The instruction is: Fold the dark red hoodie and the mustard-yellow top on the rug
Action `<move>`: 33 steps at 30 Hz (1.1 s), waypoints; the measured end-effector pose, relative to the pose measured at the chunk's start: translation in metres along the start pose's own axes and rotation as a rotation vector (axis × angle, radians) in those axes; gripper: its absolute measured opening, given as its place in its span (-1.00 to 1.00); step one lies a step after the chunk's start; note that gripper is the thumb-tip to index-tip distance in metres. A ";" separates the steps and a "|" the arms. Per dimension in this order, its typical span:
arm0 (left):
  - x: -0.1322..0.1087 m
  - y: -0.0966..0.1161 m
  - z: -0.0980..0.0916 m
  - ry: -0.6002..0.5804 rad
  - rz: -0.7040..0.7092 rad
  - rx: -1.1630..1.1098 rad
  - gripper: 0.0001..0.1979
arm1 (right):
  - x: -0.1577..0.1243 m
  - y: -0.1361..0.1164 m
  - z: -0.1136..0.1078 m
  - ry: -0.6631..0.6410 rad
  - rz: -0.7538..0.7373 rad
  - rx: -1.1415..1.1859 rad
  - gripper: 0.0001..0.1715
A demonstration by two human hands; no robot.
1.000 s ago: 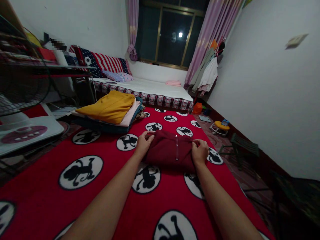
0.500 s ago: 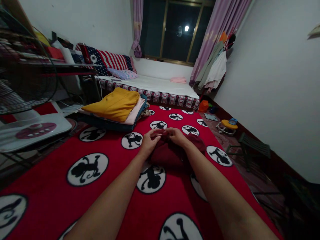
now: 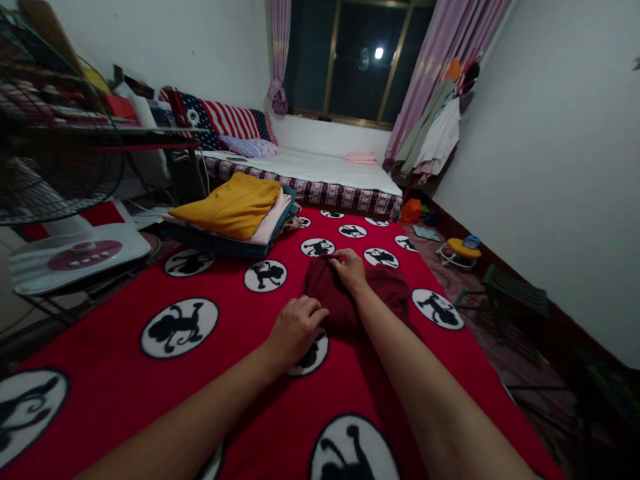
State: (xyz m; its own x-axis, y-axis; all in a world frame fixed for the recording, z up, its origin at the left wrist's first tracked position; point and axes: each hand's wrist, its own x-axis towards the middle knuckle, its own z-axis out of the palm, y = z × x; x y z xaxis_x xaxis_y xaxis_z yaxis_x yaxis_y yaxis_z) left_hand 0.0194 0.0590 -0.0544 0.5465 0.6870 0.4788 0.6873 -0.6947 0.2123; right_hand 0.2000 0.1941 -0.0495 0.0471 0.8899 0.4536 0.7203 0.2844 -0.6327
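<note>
A dark maroon garment (image 3: 337, 303) lies partly folded on a red blanket (image 3: 240, 333) printed with black monkeys in white circles. My right hand (image 3: 349, 268) pinches the garment's far left edge between thumb and fingers, and its forearm crosses over the cloth. At the near left corner, my left hand (image 3: 297, 331) has its fingers curled onto the edge; the fingertips are partly hidden against the cloth. Farther left sits a pile of folded clothes, with yellow trousers (image 3: 235, 207) on top of pink and dark teal pieces.
At the far end stands a bed (image 3: 315, 165) with a white sheet and pillows. A fan base (image 3: 85, 250) and a cluttered desk (image 3: 155, 137) border the left side. Along the right wall are a yellow stool (image 3: 463, 249) and a dark folding stool (image 3: 515, 290).
My left hand has moved from beside the right hand toward me, down to the garment's near left corner. The right hand stays at the far edge, and the cloth's left part now lies flatter.
</note>
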 end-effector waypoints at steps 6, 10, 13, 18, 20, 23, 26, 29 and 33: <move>-0.005 0.000 0.011 -0.072 -0.032 0.102 -0.88 | -0.008 -0.013 -0.006 0.186 -0.192 -0.038 -0.89; -0.008 0.003 0.009 -0.063 -0.010 0.095 -0.87 | -0.012 -0.018 -0.006 0.178 -0.161 -0.145 -0.86; -0.009 0.005 0.004 0.008 -0.010 0.052 -0.92 | -0.011 -0.019 -0.007 0.217 -0.154 -0.200 -0.76; -0.007 -0.003 -0.005 0.236 -0.306 -0.129 -0.87 | -0.003 -0.030 -0.011 0.132 -0.386 -0.162 -0.72; -0.007 -0.010 -0.006 0.259 -0.428 -0.133 -0.84 | 0.002 -0.036 -0.008 -0.022 -0.466 -0.172 -0.67; -0.007 -0.018 -0.007 0.184 -0.504 -0.097 -0.77 | 0.009 -0.038 0.003 -0.227 -0.465 -0.227 -0.55; -0.009 -0.018 -0.009 0.106 -0.523 -0.069 -0.76 | 0.014 -0.032 0.012 -0.344 -0.412 -0.252 -0.70; -0.009 -0.013 -0.011 0.075 -0.494 -0.068 -0.78 | 0.016 -0.027 0.013 -0.233 -0.382 -0.149 -0.88; -0.008 -0.008 -0.013 0.066 -0.440 -0.065 -0.78 | 0.013 -0.028 0.009 0.033 -0.337 -0.003 -0.95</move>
State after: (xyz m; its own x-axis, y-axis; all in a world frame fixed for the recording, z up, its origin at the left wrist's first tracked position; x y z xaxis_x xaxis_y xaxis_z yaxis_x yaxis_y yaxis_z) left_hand 0.0031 0.0556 -0.0487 0.1757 0.9063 0.3843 0.8150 -0.3529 0.4597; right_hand 0.1737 0.2009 -0.0314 -0.1715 0.7340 0.6571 0.7012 0.5595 -0.4419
